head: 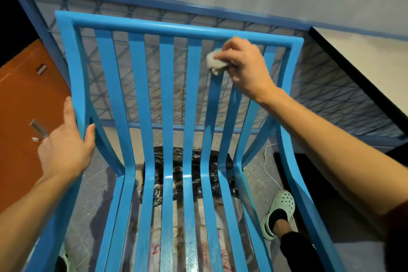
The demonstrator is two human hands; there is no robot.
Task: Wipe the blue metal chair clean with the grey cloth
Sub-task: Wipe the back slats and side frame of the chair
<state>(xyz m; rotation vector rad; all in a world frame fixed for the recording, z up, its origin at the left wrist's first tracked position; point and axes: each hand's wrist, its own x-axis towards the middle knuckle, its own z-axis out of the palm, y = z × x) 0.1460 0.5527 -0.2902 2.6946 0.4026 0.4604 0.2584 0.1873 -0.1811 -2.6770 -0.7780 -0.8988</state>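
Gripping the chair's [154, 26] left rail [76, 77], the left hand [66, 141] steadies it while the right hand [245, 66], pinching the cloth [217, 63], should rub slowly down each slat [217, 95].

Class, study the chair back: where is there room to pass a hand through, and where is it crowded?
Open: the gaps between the middle slats of the blue chair. Crowded: upper right, where the right hand holds the grey cloth on a slat; the left hand grips the left upright.

Grey floor [97, 187] — blue chair [167, 95], black plastic sheet [178, 162], white cable [265, 160].
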